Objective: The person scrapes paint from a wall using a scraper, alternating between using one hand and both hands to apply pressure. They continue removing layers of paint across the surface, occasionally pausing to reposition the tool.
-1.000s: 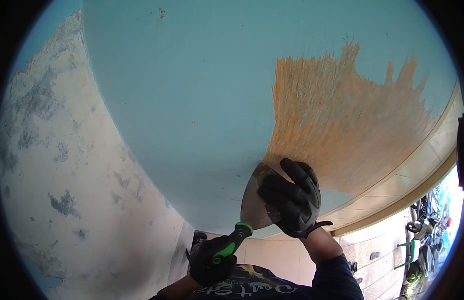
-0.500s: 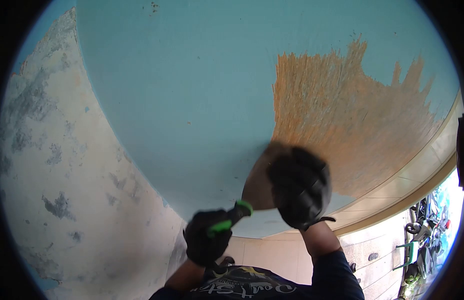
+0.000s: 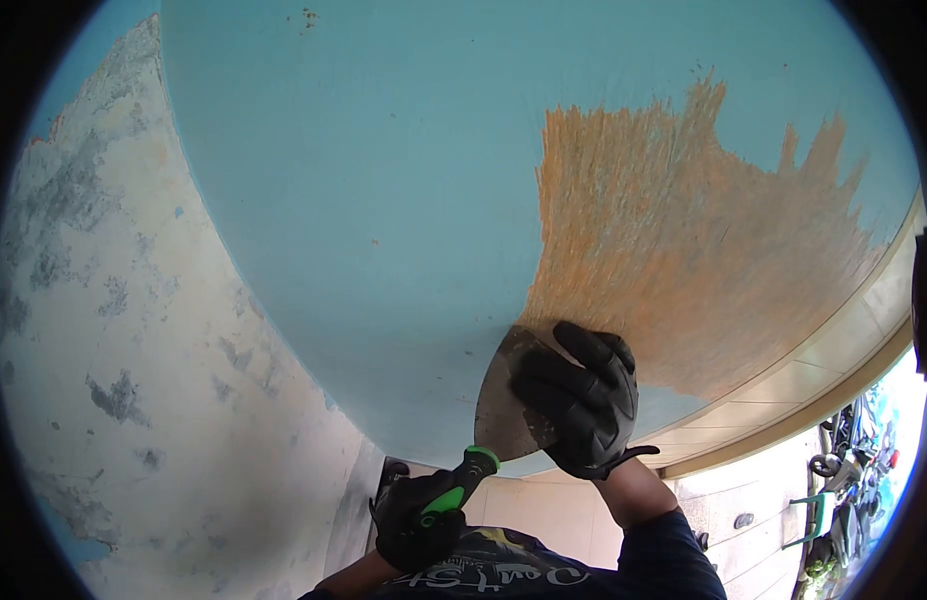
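My left hand (image 3: 421, 520), in a black glove, is closed around the black and green handle (image 3: 462, 487) of a wide scraper. The scraper's metal blade (image 3: 506, 410) lies against a blue painted wall (image 3: 374, 200). Over the blade, my gloved right hand (image 3: 589, 395) rests with its fingers stretched out and pressing on it; the thumb is hidden. The blade's top edge is at the lower left border of a bare orange-brown patch (image 3: 644, 220), where streaky, jagged edges meet the blue paint.
On the left stands a whitish wall (image 3: 114, 320) with grey blotches. A beige tiled edge (image 3: 784, 385) curves along the right of the blue wall. Beyond it are a pale tiled floor (image 3: 749, 485), a green stool (image 3: 810, 518) and several parked motorcycles (image 3: 852, 490).
Both hands and the scraper have moved down along the wall, slightly to the left. The right hand's fingers now show stretched over the blade.
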